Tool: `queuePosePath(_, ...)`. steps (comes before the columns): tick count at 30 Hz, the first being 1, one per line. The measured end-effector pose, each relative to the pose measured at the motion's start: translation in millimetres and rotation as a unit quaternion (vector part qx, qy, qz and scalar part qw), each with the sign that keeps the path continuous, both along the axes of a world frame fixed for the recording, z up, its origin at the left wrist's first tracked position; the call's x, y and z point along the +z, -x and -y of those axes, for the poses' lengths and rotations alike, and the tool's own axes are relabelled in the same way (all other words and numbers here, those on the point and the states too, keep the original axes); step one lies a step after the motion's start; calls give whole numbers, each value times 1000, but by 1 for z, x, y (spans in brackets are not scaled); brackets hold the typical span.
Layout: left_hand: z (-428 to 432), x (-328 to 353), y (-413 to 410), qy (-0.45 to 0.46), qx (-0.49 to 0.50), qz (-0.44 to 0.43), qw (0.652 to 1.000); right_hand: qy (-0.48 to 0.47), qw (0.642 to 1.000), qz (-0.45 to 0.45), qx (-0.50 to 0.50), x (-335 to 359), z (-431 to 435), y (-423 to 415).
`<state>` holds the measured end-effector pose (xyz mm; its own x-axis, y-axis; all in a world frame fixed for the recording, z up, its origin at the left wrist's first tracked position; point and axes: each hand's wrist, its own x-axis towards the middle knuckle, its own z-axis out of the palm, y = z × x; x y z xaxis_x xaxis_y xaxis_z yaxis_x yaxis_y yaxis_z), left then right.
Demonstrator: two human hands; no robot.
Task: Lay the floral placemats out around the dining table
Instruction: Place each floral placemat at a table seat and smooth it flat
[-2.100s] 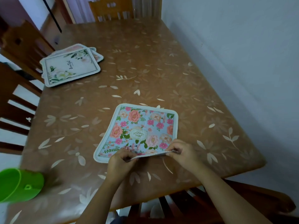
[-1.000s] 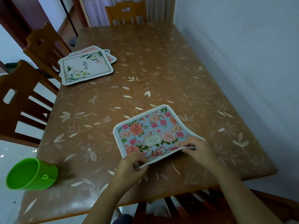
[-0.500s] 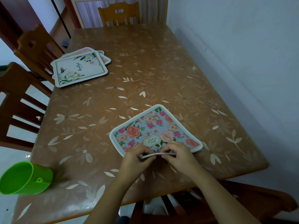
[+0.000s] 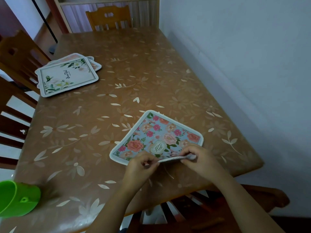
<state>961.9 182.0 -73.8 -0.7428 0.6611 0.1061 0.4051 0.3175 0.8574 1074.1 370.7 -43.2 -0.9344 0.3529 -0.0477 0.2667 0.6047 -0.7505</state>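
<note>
Blue mat [image 4: 156,133] with pink and peach roses, a white border and a little oval label in the middle. It's lying skewed like a diamond near my end of the surface [image 4: 134,64], with the near edge lifted. My left grip [image 4: 141,163] and right grip [image 4: 196,158] both pinch that raised edge, fingers curled, close together. The stack [image 4: 67,76] of other mats sits far left.
</note>
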Motion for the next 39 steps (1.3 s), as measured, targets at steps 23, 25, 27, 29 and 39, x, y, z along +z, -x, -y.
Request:
queuePosePath(23,-8,21,34,77,26,-25,996,-115,992,31,-26,44,-2,9)
queuePosePath(25,-15,38,41,62,34,-66,995,-162,986,25,-16,60,-2,20)
queuePosePath(27,-22,59,48,44,31,-104,993,-191,981,10,-12,75,-3,30)
queuePosePath(29,-27,82,53,24,35,-134,990,-212,977,-7,-15,92,-5,40)
queuePosePath(39,-28,189,73,28,29,-204,978,-175,981,-85,15,175,-14,80)
